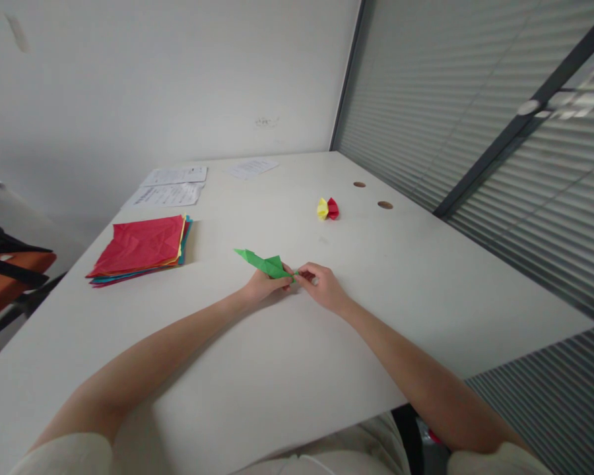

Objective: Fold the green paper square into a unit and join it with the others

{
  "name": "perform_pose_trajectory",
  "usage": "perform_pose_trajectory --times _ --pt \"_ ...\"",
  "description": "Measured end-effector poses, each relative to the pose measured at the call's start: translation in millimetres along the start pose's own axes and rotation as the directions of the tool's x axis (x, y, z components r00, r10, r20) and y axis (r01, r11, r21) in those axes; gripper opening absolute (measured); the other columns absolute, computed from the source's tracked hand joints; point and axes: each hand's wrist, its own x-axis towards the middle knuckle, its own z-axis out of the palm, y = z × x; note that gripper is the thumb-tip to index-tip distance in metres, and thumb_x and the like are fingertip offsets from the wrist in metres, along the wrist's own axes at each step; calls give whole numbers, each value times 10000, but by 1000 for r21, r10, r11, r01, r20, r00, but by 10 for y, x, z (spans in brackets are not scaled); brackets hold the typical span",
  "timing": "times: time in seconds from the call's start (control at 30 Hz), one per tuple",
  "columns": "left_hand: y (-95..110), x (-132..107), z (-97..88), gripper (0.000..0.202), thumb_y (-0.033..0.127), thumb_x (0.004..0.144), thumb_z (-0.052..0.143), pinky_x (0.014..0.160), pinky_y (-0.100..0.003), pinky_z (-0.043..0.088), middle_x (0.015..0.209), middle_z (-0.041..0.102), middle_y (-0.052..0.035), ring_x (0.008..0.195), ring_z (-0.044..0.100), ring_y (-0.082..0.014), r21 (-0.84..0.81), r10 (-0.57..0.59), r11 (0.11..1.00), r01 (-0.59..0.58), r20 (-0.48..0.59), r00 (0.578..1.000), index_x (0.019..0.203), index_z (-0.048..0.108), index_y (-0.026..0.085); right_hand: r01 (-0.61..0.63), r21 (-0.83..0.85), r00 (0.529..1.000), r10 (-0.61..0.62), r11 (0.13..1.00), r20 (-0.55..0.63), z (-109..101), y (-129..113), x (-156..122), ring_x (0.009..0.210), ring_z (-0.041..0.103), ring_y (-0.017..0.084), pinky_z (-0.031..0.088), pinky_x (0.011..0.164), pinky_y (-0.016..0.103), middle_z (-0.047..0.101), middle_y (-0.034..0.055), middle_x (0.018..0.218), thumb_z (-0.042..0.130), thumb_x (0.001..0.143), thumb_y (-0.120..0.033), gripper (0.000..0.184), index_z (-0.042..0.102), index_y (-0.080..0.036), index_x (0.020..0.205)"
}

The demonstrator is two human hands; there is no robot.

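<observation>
A folded piece of green paper point(271, 266), long and pointed at its left end, is held just above the white table. My left hand point(268, 284) is closed on its body from below, the thumb lying along the near side. The fingertips of my right hand point(321, 285) pinch the narrow right end of the same paper. The two hands nearly meet there, and the fingers partly cover that end. Beyond them on the table sits a small folded paper piece point(328, 209), yellow on its left half and red on its right.
To the left lies a stack of coloured paper sheets point(143, 244), red on top. Printed sheets point(171, 185) lie at the far left, with another printed sheet point(252, 168) at the back. Two round holes pierce the tabletop point(257, 382) at right, near a window with blinds point(455, 99). An orange chair point(14, 280) stands at left.
</observation>
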Motion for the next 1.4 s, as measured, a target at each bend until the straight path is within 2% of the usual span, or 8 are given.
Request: perform_pose_trajectory --times 0.3,1.4 --pt "-50 20 -30 258 294 653 778 549 -245 399 594 610 -8 536 533 -95 10 26 1000 -27 28 999 768 623 123 7 -23 1000 -7 1000 16 -6 4 4 637 568 127 458 611 248 651 25 731 569 854 -250 115 628 -167 800" --pt "-47 25 -43 209 259 694 732 570 -235 405 604 605 -7 547 534 -90 84 27 996 -32 51 998 778 611 110 -11 -31 999 12 999 36 2 25 2 640 561 131 449 618 249 652 33 741 561 858 -261 128 631 -162 816"
